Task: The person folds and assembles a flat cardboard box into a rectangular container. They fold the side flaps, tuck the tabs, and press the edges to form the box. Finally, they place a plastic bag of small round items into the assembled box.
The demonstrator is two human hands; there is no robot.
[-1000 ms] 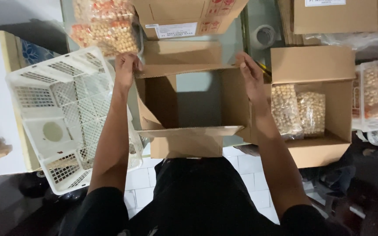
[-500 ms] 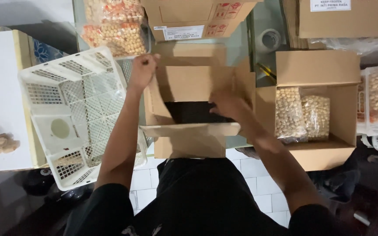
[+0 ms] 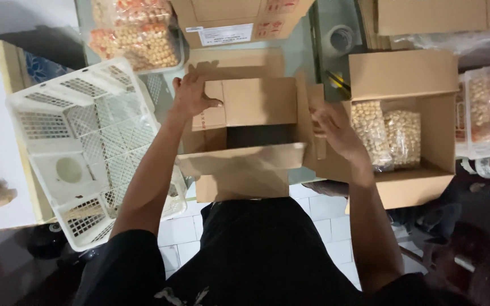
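Cardboard fills the middle of my view: a box (image 3: pixel 250 136) sits on the table edge right in front of my torso, its far flap folded down over the opening and the near flap (image 3: pixel 245 164) lying outward toward me. A dark gap shows between them, so the top is only part covered.

My left hand (image 3: pixel 191 93) lies flat on the far left corner of the box, palm down, fingers spread, thumb hooked along the folded flap. It grips nothing; pressing like that seems to keep the flap down and the box from sliding. My right hand (image 3: pixel 333 127) is at the right side flap (image 3: pixel 313 122), fingers curled round its edge, pinching it loosely. That flap stands nearly upright, which I judge is why the hand meets it from outside.

Left of the box a white crate (image 3: pixel 80 147) leans tilted, touching the box's left wall, with nothing in it that I can see. Right of the box a second box (image 3: pixel 426 113) stands open, lid flap up at the back, with two clear bags of pale round snacks (image 3: pixel 384 136) upright inside, close to the right hand. More snack bags (image 3: pixel 137 34) lie beyond the crate, and a taped carton (image 3: pixel 239 20) sits beyond the box.
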